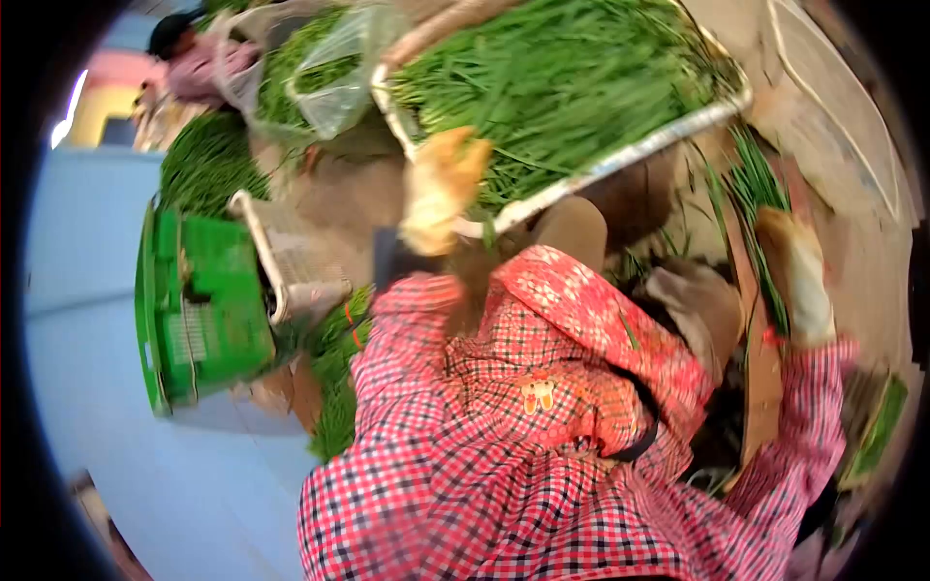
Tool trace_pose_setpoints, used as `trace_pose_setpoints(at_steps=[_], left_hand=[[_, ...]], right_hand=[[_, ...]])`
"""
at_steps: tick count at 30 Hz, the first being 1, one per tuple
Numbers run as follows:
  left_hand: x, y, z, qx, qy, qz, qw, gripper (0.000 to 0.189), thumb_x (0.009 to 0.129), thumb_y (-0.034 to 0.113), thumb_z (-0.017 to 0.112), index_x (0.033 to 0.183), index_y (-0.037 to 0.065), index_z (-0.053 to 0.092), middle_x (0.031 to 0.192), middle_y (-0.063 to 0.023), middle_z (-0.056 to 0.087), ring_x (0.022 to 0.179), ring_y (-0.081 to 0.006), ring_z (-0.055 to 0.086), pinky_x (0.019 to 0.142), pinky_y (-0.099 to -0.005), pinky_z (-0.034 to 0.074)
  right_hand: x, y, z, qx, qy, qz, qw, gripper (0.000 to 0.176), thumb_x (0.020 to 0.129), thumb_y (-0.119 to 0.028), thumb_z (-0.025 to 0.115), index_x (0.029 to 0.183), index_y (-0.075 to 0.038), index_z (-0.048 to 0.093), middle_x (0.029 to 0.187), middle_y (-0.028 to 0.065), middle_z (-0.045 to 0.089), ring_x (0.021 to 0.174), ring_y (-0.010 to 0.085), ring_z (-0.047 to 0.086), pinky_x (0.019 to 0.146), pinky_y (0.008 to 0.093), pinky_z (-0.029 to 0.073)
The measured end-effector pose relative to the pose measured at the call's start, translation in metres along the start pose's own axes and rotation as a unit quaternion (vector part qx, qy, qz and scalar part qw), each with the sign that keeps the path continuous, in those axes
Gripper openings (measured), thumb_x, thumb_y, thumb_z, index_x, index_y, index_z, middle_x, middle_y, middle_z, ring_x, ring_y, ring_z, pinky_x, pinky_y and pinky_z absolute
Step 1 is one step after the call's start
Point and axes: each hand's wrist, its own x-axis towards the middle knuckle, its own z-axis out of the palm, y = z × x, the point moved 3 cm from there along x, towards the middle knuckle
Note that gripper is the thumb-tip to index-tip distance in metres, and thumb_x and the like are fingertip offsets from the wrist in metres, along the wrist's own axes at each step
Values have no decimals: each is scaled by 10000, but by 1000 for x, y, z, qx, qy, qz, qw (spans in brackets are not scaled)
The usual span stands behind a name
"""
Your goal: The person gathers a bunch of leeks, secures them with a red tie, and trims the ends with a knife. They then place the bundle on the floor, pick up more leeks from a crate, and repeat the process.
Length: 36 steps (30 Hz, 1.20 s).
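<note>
My left hand (444, 189), in a yellowish-white glove, is at the near left corner of a white-rimmed tray (620, 160) heaped with long green stalks (572, 87). It is blurred, and what its fingers hold, if anything, cannot be made out. On the right, my right hand (796, 266), gloved too, lies against a bundle of green stalks (759, 189) beside a brown board (763, 397). Its fingers are curled at the bundle's edge. A red bit (772, 336) shows near that wrist.
A green crate (218, 310) and a white basket (315, 276) stand at the left, with more greens (208, 165) behind. Plastic bags of greens (344, 73) lie farther back, near another person (199, 68). A blue surface (87, 252) runs along the left.
</note>
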Motion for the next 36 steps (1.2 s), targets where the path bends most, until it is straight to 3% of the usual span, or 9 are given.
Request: trace_pose_setpoints(at_steps=[4,10,13,17,19,27,29,33,36], left_hand=[[-40,-61,-28,-6,50,-30,998,222,939,189,635,1039,10,721,958,-128,737,805,-229,691,748,-325,540],[-73,-71,-12,-84,107,-45,990,206,940,135,635,1080,11,721,1039,-112,724,920,-209,680,820,-309,533],[-63,-4,2,-108,122,81,983,177,914,67,653,1066,15,726,1034,-109,729,935,-207,683,831,-312,534],[-51,89,26,-175,65,131,973,194,922,31,627,1097,4,706,1079,-121,717,998,-229,681,893,-325,542],[-47,114,48,-370,44,116,921,190,915,18,628,1089,-7,700,1082,-124,714,995,-228,681,895,-320,535],[-72,150,60,-299,-82,23,950,180,855,-56,602,1014,-65,685,1013,-161,718,962,-281,678,887,-351,522],[-70,136,61,-314,-135,14,940,272,974,168,558,1031,-81,651,980,-219,706,911,-318,690,843,-399,547],[-63,132,72,-336,-159,39,928,293,969,235,547,978,-48,623,866,-251,694,799,-356,697,753,-424,559],[-55,136,70,-386,-162,10,908,204,777,-41,597,968,-61,666,893,-214,691,816,-396,701,787,-468,561]], right_hand=[[-31,46,15,-112,-47,35,992,67,772,-69,586,767,-91,650,681,162,614,636,357,622,561,454,480],[-82,62,-32,-3,-79,375,923,179,931,-198,606,1033,-89,704,990,130,710,910,330,683,783,395,539],[-74,44,-6,99,-54,262,958,186,914,-201,626,1021,-71,706,997,147,705,952,326,676,817,385,533],[-11,2,69,128,-231,256,930,249,908,-258,619,1016,-49,702,963,159,700,910,341,671,786,414,540],[8,-16,112,229,-218,161,935,249,931,-186,595,1145,-87,677,1023,145,702,907,325,682,805,393,542],[-11,-21,378,178,-454,239,839,497,942,-260,590,1417,-154,488,1366,78,582,1111,292,642,930,366,525],[-29,-13,468,135,-491,263,820,526,948,-287,587,1443,-163,458,1396,69,562,1099,310,648,909,380,538],[-48,-28,532,96,-480,256,834,472,987,-283,483,1437,-145,441,1097,210,663,806,300,677,607,439,511],[-54,-30,520,136,-394,173,892,349,941,-227,500,1267,-117,559,992,143,665,815,240,661,658,369,509]])
